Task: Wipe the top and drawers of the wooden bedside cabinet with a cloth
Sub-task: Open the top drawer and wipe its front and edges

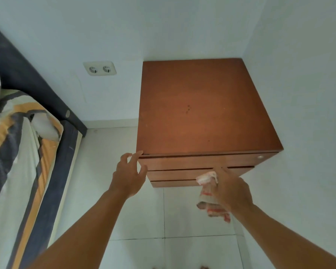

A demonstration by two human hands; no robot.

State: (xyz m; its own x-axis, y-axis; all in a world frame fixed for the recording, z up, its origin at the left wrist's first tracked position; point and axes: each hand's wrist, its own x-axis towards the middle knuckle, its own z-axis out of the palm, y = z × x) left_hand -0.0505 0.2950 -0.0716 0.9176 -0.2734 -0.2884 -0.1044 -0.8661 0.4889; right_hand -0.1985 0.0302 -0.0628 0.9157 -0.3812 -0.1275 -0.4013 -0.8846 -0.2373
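We see two bare forearms, without sleeves, watch or bracelet. The left hand [127, 178] and right hand [232, 191] are ungloved, and their fingers [137, 154] carry no rings we can make out.

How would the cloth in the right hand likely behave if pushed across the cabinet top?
The cloth droops in folds below the right hand, so it is probably floppy and light. Pushed over the flat cabinet top, it would likely bunch unless pressed flat.
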